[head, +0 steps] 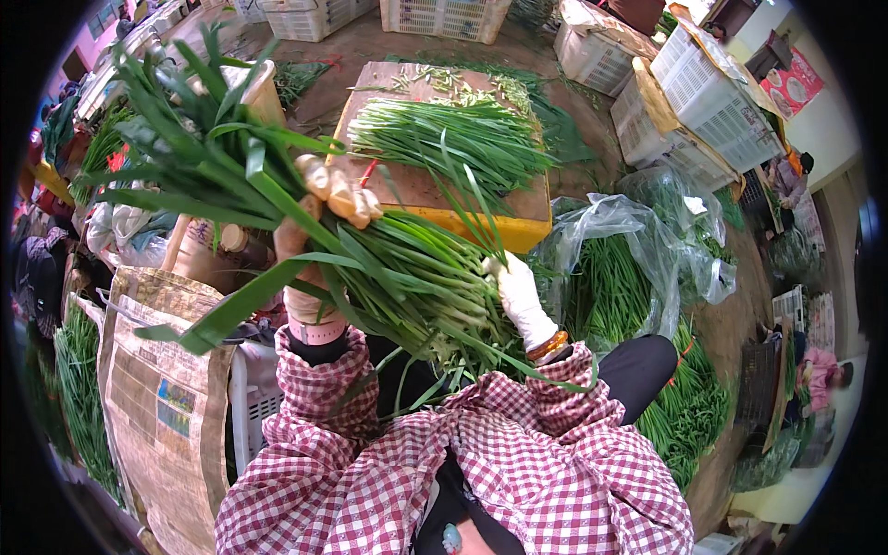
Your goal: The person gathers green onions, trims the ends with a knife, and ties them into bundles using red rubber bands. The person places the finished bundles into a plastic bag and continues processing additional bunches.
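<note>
A thick bunch of green chive-like stalks (416,270) lies slantwise across my lap, its broad leaves fanning out to the upper left. My left hand (333,194) is wrapped around the leafy part, with pale coverings on its fingers and a pink band at the wrist. At the stalk ends, my right hand (515,295), in a white glove, pinches a few thin leaves that stick up from its fingers. Beyond the bunch, a pile of trimmed chives (451,142) rests on a wooden board (423,182) over a yellow crate (513,236).
Cut stem pieces (444,80) litter the board's far side. To my right are clear plastic bags (610,215) around greens and a heap of chives (683,416). A woven sack (166,402) stands at left. White crates (714,97) are stacked at upper right; people sit farther off.
</note>
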### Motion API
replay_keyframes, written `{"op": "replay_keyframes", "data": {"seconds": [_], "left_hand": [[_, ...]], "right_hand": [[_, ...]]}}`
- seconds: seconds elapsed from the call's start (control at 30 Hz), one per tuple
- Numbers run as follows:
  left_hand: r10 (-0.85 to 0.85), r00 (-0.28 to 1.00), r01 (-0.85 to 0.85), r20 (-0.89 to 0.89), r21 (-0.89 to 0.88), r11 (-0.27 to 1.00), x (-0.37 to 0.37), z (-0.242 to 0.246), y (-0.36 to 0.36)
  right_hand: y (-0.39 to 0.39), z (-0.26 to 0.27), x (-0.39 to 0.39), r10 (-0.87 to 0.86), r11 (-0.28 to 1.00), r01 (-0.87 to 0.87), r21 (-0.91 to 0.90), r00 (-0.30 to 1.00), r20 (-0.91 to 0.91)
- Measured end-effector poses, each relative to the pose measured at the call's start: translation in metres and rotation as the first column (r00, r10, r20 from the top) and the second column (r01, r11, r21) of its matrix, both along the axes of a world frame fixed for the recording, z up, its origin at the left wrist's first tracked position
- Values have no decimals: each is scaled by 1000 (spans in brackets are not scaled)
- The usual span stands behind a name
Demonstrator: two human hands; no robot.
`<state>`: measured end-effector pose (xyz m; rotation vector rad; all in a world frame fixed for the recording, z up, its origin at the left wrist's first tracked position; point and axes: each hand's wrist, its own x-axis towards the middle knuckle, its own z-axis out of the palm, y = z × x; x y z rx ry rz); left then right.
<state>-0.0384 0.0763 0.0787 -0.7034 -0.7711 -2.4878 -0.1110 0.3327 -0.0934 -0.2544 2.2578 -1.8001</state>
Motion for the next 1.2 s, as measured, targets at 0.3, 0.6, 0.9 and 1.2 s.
{"op": "replay_keyframes", "data": {"seconds": [0.3, 0.6, 0.9, 1.2], "left_hand": [[-316, 949, 314, -16, 158, 936, -14, 6, -14], [239, 917, -198, 320, -156, 968, -34, -29, -37], [220, 884, -276, 412, 81, 958, -14, -69, -59], [540, 704, -606, 460, -7, 796, -4, -40, -62]], "right_hand": [[12, 121, -39, 367, 807, 75, 586, 714, -597], [-51, 105, 7, 726, 652, -429, -625, 593, 349], [29, 92, 58, 596, 796, -395, -458, 641, 484], [63, 95, 59, 645, 617, -360, 699, 741, -188]]}}
